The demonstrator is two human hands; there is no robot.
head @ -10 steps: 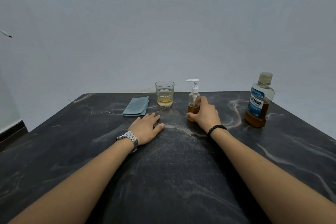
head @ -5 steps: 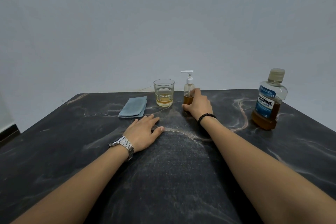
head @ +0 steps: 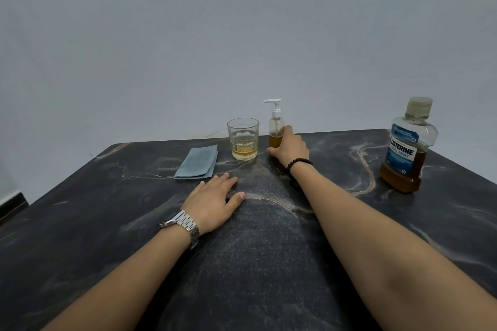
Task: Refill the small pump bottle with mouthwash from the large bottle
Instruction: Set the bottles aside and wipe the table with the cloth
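Head view, right hand [head: 290, 149]: fingers curled round the lower body of the small pump bottle [head: 276, 129], gripping it where it stands upright on the dark marble table [head: 80, 209], near the far edge; a beaded bracelet [head: 298, 165] on the wrist
Small pump bottle: clear, white pump head pointing left, amber liquid in its lower part
Left hand [head: 212, 201]: flat on the table, palm down, fingers straight and close together, thumb out to the side, holding nothing; a metal watch [head: 183, 226] on the wrist
Large bottle [head: 408, 148]: upright at the right, cap on, well apart from both hands, amber liquid filling the lower part
Glass [head: 243, 138]: just left of the pump bottle, a little amber liquid inside
Folded cloth [head: 197, 162]: blue-grey, left of the glass
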